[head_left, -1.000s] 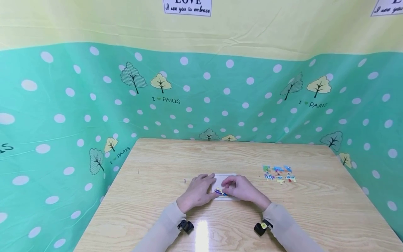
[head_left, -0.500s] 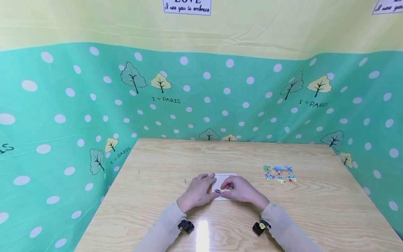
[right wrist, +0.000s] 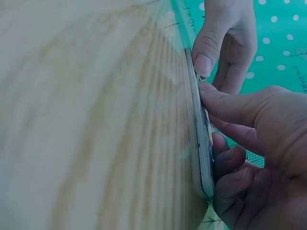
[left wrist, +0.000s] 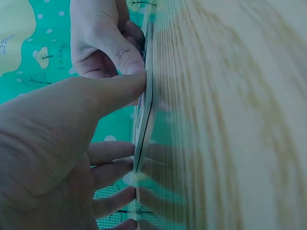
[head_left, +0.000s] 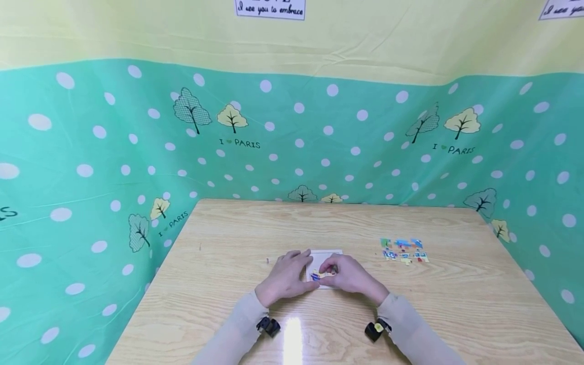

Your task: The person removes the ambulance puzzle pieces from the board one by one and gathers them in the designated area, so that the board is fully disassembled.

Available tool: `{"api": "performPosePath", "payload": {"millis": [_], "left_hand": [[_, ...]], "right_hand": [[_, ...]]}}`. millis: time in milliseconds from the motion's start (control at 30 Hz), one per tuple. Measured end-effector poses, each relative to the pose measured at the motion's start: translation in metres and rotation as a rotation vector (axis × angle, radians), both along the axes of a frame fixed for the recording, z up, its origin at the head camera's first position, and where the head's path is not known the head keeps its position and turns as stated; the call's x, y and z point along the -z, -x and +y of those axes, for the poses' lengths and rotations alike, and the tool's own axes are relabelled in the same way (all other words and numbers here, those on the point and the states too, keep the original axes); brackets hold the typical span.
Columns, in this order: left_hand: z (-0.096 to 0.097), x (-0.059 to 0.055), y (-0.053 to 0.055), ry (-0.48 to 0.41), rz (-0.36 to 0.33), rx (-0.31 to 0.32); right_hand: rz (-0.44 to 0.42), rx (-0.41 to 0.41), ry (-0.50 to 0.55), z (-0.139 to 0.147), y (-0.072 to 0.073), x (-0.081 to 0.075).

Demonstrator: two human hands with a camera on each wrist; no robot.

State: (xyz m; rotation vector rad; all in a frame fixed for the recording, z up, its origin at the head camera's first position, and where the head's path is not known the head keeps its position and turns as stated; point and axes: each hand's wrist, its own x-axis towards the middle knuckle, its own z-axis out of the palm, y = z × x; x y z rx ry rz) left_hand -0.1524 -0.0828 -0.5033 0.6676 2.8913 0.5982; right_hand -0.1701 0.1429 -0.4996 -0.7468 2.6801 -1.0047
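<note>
A thin white puzzle tray [head_left: 326, 257] lies flat on the table between both hands. Colourful puzzle pieces [head_left: 315, 276], blue and yellow, sit near its front left corner. My left hand [head_left: 286, 276] rests along the tray's left side, its fairly straight fingertips at the edge and its thumb at the front corner. Over the tray, my right hand [head_left: 353, 274] pinches a pale yellow puzzle piece [head_left: 327, 275] beside those pieces, largely covered by the fingers. In the right wrist view, the right thumb lies low over the tray rim [right wrist: 195, 139], its other fingers curled.
Several loose puzzle pieces [head_left: 403, 251] lie grouped on the wooden table [head_left: 237, 228] to the right of the tray. A tiny dark bit [head_left: 267, 260] lies left of the left hand. A green dotted curtain [head_left: 274, 126] hangs behind the table and along its sides.
My right hand has shifted slightly left over the tray, and the piece at its fingertips has turned and now lies lower against the tray. The left hand stays in place.
</note>
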Motion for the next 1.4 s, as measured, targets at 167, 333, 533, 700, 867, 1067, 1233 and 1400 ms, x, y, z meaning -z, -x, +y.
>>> {"api": "performPosePath", "payload": {"millis": [167, 333, 533, 700, 867, 1067, 1233, 1400], "left_hand": [[0.0002, 0.0001, 0.0005, 0.009, 0.004, 0.001], [0.0002, -0.0001, 0.0005, 0.014, 0.009, 0.003], [0.0004, -0.0015, 0.0, 0.011, 0.004, 0.002], [0.0009, -0.002, 0.0002, 0.007, -0.003, -0.001], [0.001, -0.0022, 0.0001, 0.009, 0.0, -0.001], [0.0009, -0.0025, -0.0004, 0.016, 0.004, 0.0], [0.0011, -0.004, -0.0004, 0.016, -0.002, 0.0], [0.0009, -0.0035, -0.0002, 0.017, -0.006, -0.003]], "right_hand": [[-0.008, 0.014, -0.015, -0.0021, -0.0011, -0.0015], [-0.024, 0.031, -0.024, -0.0035, -0.0022, -0.0021], [-0.027, 0.05, -0.035, -0.0037, -0.0035, -0.0019], [-0.046, 0.05, -0.035, -0.0044, -0.0031, -0.0021], [-0.03, 0.024, -0.043, -0.0039, -0.0041, -0.0017], [0.006, 0.0, -0.07, -0.0024, -0.0045, 0.0003], [0.038, -0.005, -0.095, -0.0029, -0.0046, -0.0005], [0.06, -0.013, -0.093, -0.007, -0.0051, -0.0016]]}}
